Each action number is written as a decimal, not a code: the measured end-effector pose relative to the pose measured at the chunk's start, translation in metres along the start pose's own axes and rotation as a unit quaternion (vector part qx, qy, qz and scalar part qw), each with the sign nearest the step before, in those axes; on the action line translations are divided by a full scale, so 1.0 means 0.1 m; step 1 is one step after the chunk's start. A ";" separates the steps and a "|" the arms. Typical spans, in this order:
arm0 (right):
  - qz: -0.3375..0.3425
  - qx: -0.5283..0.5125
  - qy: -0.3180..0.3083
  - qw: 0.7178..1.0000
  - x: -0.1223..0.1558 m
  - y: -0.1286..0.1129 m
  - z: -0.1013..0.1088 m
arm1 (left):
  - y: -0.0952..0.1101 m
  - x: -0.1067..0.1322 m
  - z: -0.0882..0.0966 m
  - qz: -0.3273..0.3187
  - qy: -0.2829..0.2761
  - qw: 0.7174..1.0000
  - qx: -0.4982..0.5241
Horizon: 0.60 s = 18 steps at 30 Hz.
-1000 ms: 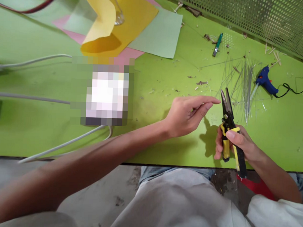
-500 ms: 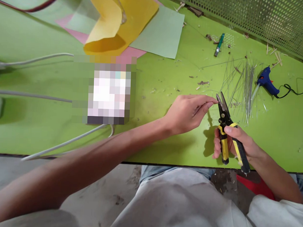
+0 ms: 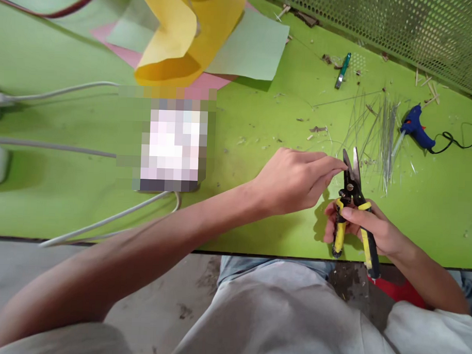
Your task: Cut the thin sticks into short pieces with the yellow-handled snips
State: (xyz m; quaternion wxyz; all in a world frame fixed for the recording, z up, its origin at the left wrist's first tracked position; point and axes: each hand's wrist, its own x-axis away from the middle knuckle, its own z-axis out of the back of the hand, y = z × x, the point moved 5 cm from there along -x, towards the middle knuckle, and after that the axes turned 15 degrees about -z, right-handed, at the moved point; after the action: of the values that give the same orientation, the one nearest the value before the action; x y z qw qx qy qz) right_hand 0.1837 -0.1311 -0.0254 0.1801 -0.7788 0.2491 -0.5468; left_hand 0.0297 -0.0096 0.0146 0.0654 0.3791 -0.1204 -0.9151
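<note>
My right hand (image 3: pixel 368 228) grips the yellow-and-black handles of a pair of cutting pliers (image 3: pixel 351 199), blades pointing up and slightly apart. My left hand (image 3: pixel 296 179) reaches across with fingertips pinched together right at the blades; whatever thin thing it may hold is too small to make out. Behind the pliers a scatter of thin metal wires (image 3: pixel 380 128) lies on the green table (image 3: pixel 261 116).
A blue glue gun (image 3: pixel 415 126) with a black cord lies at the right. A small green-handled tool (image 3: pixel 342 71) rests near the perforated green wall (image 3: pixel 399 28). Yellow, pink and pale green paper sheets (image 3: pixel 209 42) sit at the back. White cables (image 3: pixel 103 221) run along the left.
My left hand's fingers went from stretched out to pinched at the pliers' blades. The pliers tilted and their handles spread slightly in my right hand.
</note>
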 end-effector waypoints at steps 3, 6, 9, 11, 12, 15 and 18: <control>0.008 0.022 0.004 1.000 0.00 0.00 -0.01 | 0.00 0.01 -0.01 0.005 0.009 1.000 0.016; 0.015 0.029 0.010 0.999 0.00 0.00 0.00 | -0.01 0.01 -0.03 0.019 0.006 0.999 0.027; 0.023 0.034 0.013 0.999 0.00 0.00 0.01 | 0.00 0.01 -0.02 0.018 0.005 0.999 0.027; 0.028 0.047 0.008 0.998 0.00 0.00 0.00 | 0.00 0.01 -0.01 0.015 0.011 0.999 0.028; 0.029 0.055 0.004 0.998 -0.01 0.00 0.00 | 0.00 0.01 -0.01 0.014 0.013 0.999 0.029; 0.023 0.073 -0.008 0.997 -0.01 0.02 -0.01 | 0.01 0.01 -0.01 0.008 0.009 0.999 0.029; 0.021 0.070 -0.010 0.997 -0.02 0.03 0.00 | 0.02 0.01 -0.02 0.005 0.002 1.000 0.010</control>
State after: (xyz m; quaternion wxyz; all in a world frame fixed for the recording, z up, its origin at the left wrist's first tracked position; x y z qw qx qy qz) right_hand 0.1824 -0.1321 -0.0284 0.2483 -0.7643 0.2245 -0.5512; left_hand 0.0300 -0.0117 0.0131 0.0668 0.3813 -0.1318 -0.9126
